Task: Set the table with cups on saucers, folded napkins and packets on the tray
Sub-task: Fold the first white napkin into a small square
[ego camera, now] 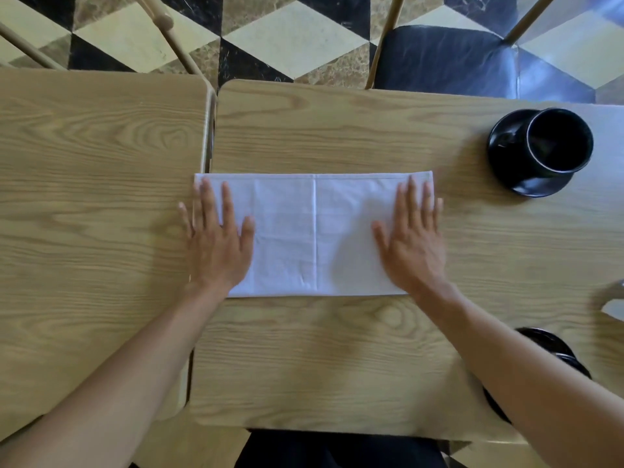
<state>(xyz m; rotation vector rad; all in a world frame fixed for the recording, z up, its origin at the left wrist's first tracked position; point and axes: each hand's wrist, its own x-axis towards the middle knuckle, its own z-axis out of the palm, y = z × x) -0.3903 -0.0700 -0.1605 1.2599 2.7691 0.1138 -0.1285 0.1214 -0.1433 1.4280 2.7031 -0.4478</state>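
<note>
A white cloth napkin [304,231], folded into a wide rectangle with a crease down its middle, lies flat on the wooden table [337,349]. My left hand [217,241] presses its left end with straight, spread fingers. My right hand [413,238] lies flat on its right end the same way. At the far right a black cup [559,141] stands on a black saucer [540,187]. Another black saucer [553,346] shows near the right edge, mostly hidden behind my right forearm.
A second wooden table [84,197] abuts on the left with a narrow gap between them. A chair with a dark seat [456,59] stands beyond the far edge. A blurred pale object [613,300] sits at the right border.
</note>
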